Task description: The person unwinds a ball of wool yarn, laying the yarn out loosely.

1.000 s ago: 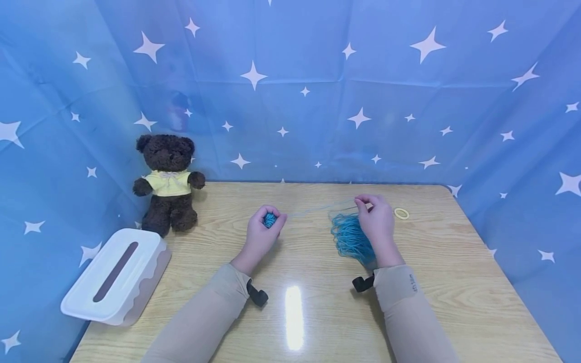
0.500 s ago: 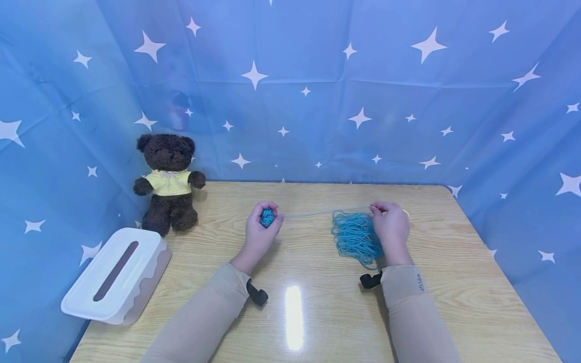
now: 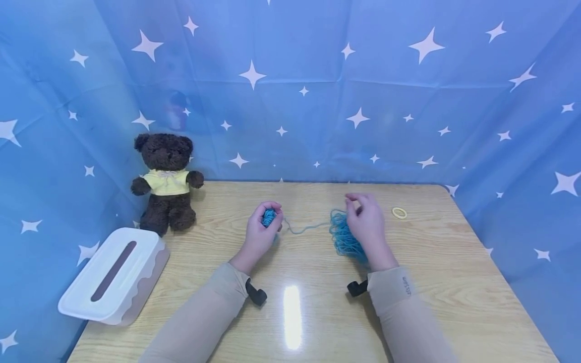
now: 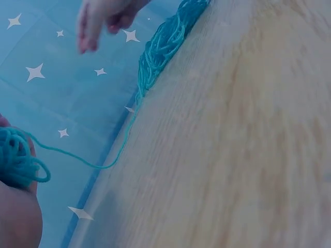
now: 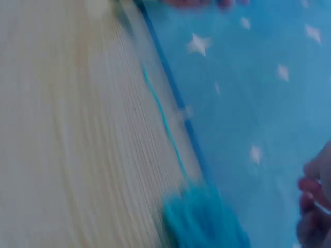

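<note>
My left hand (image 3: pixel 259 236) grips a small ball of blue yarn (image 3: pixel 269 217); loops of it stick out past the fingers in the left wrist view. From the ball a slack strand (image 3: pixel 305 230) runs right, along the table, to a loose heap of blue yarn (image 3: pixel 345 238). Over that heap hovers my right hand (image 3: pixel 369 227), covering part of it. Its fingers are loosely bent, and I see nothing between them. In the left wrist view the right hand (image 4: pixel 106 18) is apart from the strand. The right wrist view is blurred.
A yellow ring (image 3: pixel 399 213) lies right of the yarn heap. At the back left sits a dark brown teddy bear (image 3: pixel 167 187) in a yellow top. A white lidded box (image 3: pixel 113 275) with a slot stands at the left edge of the wooden table (image 3: pixel 317 312).
My right hand went right, drawing the strand taut, then let go and came back left over the heap. The strand now sags onto the table. My left hand has stayed nearly in place.
</note>
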A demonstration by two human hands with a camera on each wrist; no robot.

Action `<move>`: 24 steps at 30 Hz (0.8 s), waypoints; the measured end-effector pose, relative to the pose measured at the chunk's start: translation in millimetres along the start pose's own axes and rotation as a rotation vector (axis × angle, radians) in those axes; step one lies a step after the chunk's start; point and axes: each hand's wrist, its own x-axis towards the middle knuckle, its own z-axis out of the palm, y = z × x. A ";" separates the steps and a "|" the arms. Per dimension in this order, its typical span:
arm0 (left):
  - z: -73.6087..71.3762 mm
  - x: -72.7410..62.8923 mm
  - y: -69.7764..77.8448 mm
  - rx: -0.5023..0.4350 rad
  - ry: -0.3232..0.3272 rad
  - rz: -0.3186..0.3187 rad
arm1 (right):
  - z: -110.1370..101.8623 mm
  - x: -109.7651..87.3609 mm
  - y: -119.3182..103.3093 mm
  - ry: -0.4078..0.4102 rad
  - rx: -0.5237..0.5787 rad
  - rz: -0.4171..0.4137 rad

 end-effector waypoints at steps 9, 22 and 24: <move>1.1 -0.1 3.6 -0.021 -0.079 -0.024 | 47.5 -30.7 -53.5 -0.476 0.318 -0.028; 3.4 -1.3 6.2 -0.063 -0.179 -0.014 | 56.2 -36.7 -63.4 -0.485 0.261 0.005; 3.8 -1.2 6.0 -0.062 -0.173 -0.011 | 54.3 -34.7 -61.8 -0.478 0.226 -0.034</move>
